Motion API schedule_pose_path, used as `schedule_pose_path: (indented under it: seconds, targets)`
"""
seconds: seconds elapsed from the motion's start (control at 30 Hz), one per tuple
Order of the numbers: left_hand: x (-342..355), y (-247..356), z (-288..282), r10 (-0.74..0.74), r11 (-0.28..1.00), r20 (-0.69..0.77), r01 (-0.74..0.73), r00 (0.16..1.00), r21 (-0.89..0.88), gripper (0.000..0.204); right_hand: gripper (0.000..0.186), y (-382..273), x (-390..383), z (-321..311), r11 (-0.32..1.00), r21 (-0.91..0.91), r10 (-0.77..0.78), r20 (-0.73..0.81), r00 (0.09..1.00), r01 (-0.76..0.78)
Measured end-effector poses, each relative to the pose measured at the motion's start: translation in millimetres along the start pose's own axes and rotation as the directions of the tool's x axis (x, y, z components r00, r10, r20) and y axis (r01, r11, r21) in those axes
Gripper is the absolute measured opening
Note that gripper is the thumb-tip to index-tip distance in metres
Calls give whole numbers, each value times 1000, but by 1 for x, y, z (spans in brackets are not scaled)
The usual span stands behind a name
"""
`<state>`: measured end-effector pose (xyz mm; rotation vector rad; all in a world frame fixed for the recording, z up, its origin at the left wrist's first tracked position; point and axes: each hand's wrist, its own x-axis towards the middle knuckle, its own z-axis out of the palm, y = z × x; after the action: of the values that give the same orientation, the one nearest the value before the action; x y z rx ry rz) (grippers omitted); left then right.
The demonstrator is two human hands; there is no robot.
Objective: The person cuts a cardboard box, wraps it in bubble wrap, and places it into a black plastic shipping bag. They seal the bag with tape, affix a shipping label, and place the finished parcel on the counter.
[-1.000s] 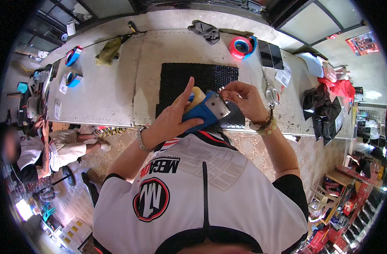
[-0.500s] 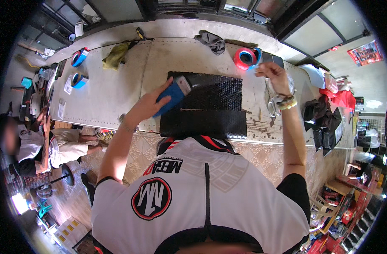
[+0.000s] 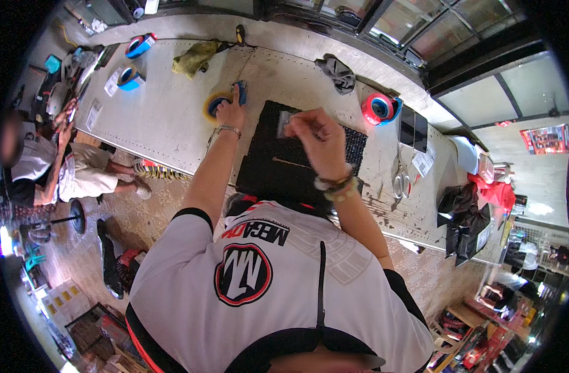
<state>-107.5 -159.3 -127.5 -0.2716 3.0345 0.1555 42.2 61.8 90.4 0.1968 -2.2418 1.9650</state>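
My left hand (image 3: pixel 230 112) is on a tape dispenser with a blue body (image 3: pixel 241 91) and a yellow roll (image 3: pixel 208 109), set down on the worktable (image 3: pixel 148 109) left of a black bubble-wrap sheet (image 3: pixel 256 174); its fingers curl over the dispenser. My right hand (image 3: pixel 319 142) is closed, fingertips pinching a short strip of clear tape (image 3: pixel 283 124) above the sheet. Whether that strip touches the sheet I cannot tell.
More tape dispensers (image 3: pixel 376 112) lie on the table, with cloths (image 3: pixel 337 74), two phones (image 3: pixel 414 128), scissors (image 3: pixel 401 184), paper slips and a crumpled black bag (image 3: pixel 462 224) at the right. Another person (image 3: pixel 88 174) sits at the table's left end.
My left hand has carried the dispenser forward and left onto the table. My right hand pulled tape off it and has since come back over the bubble wrap. The view has turned.
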Motion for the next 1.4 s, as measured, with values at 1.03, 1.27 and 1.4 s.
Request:
schedule_pose_path:
  seconds: [1.03,1.27,1.4]
  targets:
    - [-157,9,-69,533,507,364,56,764,-860,23,29,147,-138,-77,942,-155,150,-596,789,-297]
    - [-153,27,-35,524,607,121,-270,843,-747,28,34,190,-143,-62,784,-521,-53,-597,800,-337]
    - [-150,31,-29,531,695,8,-430,847,-577,30,39,184,-148,-57,493,-739,-105,-575,811,-460]
